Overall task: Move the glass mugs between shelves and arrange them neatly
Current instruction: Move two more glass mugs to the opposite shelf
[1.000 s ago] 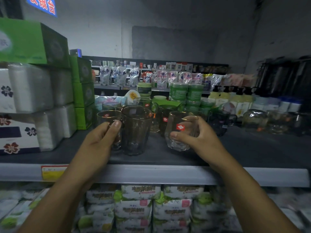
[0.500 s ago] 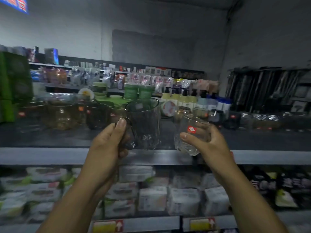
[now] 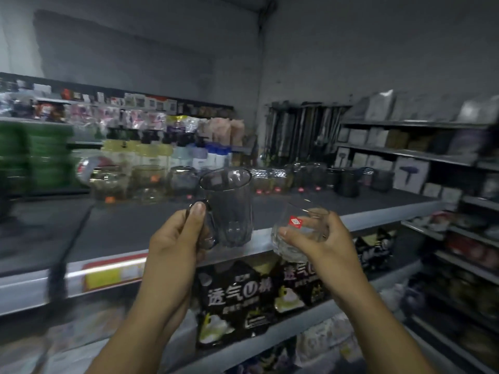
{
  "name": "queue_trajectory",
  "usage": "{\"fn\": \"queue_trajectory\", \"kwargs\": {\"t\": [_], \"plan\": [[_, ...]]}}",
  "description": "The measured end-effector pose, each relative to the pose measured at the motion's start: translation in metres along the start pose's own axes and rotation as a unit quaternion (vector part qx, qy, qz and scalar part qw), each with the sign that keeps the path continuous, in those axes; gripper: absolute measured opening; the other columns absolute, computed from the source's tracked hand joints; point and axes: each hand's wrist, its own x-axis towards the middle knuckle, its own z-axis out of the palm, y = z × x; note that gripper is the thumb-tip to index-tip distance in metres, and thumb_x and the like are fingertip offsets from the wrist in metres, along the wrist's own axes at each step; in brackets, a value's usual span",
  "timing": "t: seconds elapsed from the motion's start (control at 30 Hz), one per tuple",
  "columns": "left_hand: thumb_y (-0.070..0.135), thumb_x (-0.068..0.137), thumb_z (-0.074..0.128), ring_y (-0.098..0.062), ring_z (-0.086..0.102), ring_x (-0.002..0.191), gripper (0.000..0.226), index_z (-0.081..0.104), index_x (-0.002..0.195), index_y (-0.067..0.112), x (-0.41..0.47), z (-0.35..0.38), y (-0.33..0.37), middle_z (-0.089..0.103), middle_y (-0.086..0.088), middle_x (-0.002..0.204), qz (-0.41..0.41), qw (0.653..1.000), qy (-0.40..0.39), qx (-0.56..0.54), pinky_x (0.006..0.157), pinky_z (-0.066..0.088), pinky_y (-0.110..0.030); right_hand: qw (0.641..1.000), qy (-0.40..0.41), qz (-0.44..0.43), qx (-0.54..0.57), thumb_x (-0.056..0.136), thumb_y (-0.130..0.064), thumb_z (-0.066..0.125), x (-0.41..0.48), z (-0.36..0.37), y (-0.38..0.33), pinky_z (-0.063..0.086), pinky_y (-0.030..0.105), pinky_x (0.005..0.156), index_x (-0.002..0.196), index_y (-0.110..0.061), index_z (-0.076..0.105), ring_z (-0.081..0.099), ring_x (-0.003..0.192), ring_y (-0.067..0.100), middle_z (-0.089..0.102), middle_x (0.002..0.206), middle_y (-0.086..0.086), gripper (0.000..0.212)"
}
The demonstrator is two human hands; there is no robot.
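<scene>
Open shelf [image 3: 135,233] front, glassware row [image 3: 272,179] apparently lining back

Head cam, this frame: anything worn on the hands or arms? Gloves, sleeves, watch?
Nothing worn shows. Left hand and right hand are bare: no gloves, no rings I can make out. No sleeves, watch or bands down to the frame's bottom edge.

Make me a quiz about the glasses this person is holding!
1. True or false: the left hand grips the tall grey glass mug by its handle.
2. The sticker on the small clear glass in the right hand is: A red, B blue, C green.
3. Do the two glasses touch each other?
Key: 1 true; 2 A; 3 no, they are apart.
</scene>
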Motion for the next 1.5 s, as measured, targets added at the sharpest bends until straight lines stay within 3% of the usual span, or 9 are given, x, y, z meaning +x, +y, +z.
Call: {"fn": "queue_trajectory", "kwargs": {"t": [0.23, 0.37, 0.53, 0.67, 0.83, 1.0, 1.2, 1.37, 1.5], "plan": [[0.052, 0.092, 0.059, -0.016, 0.045, 0.069, 0.043, 0.059, 0.070, 0.016, 0.053, 0.085, -0.053, 0.052, 0.000, 0.070, 0.010, 0.999, -0.026, 0.024, 0.066, 0.034, -0.038, 0.999, 0.035, -0.020, -0.020, 0.069, -0.042, 0.091, 0.089, -0.056, 0.043, 0.053, 0.026, 0.085, 0.120, -0.033, 0.055, 0.065, 0.100, 0.001, 0.068, 0.113, -0.016, 0.063], [0.058, 0.093, 0.060, -0.019, 0.041, 0.075, 0.054, 0.056, 0.085, 0.005, 0.086, 0.105, -0.068, 0.050, -0.007, 0.078, 0.053, 0.997, -0.002, 0.048, 0.074, 0.030, -0.041, 1.000, 0.011, -0.025, -0.014, 0.065, -0.049, 0.091, 0.143, -0.068, 0.060, 0.058, 0.040, 0.091, 0.121, -0.037, 0.053, 0.069, 0.102, 0.006, 0.068, 0.115, -0.015, 0.069], [0.051, 0.093, 0.059, -0.007, 0.044, 0.062, 0.041, 0.066, 0.077, 0.014, 0.111, 0.122, -0.081, 0.059, 0.009, 0.066, 0.073, 0.990, 0.061, 0.104, 0.066, 0.038, -0.034, 0.998, -0.051, -0.024, 0.018, 0.065, -0.042, 0.093, 0.195, -0.063, 0.081, 0.060, 0.038, 0.090, 0.120, -0.035, 0.052, 0.069, 0.106, 0.013, 0.066, 0.118, -0.010, 0.069], [0.049, 0.088, 0.060, -0.003, 0.044, 0.054, 0.047, 0.063, 0.080, 0.003, 0.119, 0.125, -0.088, 0.059, 0.008, 0.060, 0.079, 0.980, 0.122, 0.138, 0.059, 0.043, -0.024, 0.991, -0.128, -0.035, 0.024, 0.067, -0.041, 0.093, 0.225, -0.048, 0.096, 0.059, 0.035, 0.090, 0.124, -0.035, 0.050, 0.068, 0.108, 0.012, 0.065, 0.119, -0.010, 0.071], [0.060, 0.086, 0.062, -0.009, 0.051, 0.064, 0.031, 0.074, 0.078, 0.032, 0.117, 0.119, -0.081, 0.064, 0.014, 0.065, 0.106, 0.958, 0.200, 0.178, 0.066, 0.041, -0.033, 0.973, -0.217, -0.080, 0.024, 0.060, -0.039, 0.097, 0.249, -0.023, 0.096, 0.057, 0.023, 0.068, 0.110, -0.032, 0.055, 0.069, 0.100, 0.020, 0.065, 0.112, 0.001, 0.066], [0.044, 0.097, 0.058, 0.008, 0.055, 0.056, 0.031, 0.071, 0.078, 0.024, 0.103, 0.127, -0.067, 0.066, 0.020, 0.061, 0.144, 0.928, 0.282, 0.196, 0.063, 0.040, -0.029, 0.948, -0.293, -0.120, -0.028, 0.052, -0.049, 0.097, 0.264, 0.007, 0.084, 0.046, 0.027, 0.069, 0.099, -0.028, 0.056, 0.057, 0.084, 0.011, 0.059, 0.101, -0.004, 0.065], [0.053, 0.096, 0.057, -0.002, 0.053, 0.061, 0.035, 0.071, 0.077, 0.028, 0.086, 0.126, -0.063, 0.066, 0.018, 0.065, 0.143, 0.907, 0.338, 0.206, 0.063, 0.040, -0.029, 0.922, -0.364, -0.103, -0.085, 0.056, -0.048, 0.097, 0.273, 0.038, 0.072, 0.054, 0.039, 0.086, 0.109, -0.015, 0.056, 0.061, 0.098, 0.020, 0.061, 0.105, 0.001, 0.075], [0.052, 0.095, 0.057, -0.005, 0.056, 0.066, 0.035, 0.071, 0.084, 0.022, 0.078, 0.133, -0.062, 0.068, 0.017, 0.066, 0.142, 0.901, 0.345, 0.222, 0.065, 0.043, -0.030, 0.914, -0.373, -0.101, -0.123, 0.059, -0.050, 0.095, 0.277, 0.060, 0.065, 0.040, 0.032, 0.062, 0.106, -0.010, 0.057, 0.053, 0.082, 0.017, 0.055, 0.091, 0.001, 0.072], [0.055, 0.093, 0.056, -0.013, 0.062, 0.079, 0.036, 0.069, 0.082, 0.023, 0.074, 0.134, -0.056, 0.072, 0.016, 0.071, 0.134, 0.903, 0.339, 0.227, 0.073, 0.050, -0.033, 0.913, -0.373, -0.118, -0.116, 0.065, -0.049, 0.093, 0.274, 0.062, 0.081, 0.044, 0.030, 0.078, 0.118, -0.011, 0.055, 0.055, 0.096, 0.015, 0.057, 0.103, -0.004, 0.075]]}}
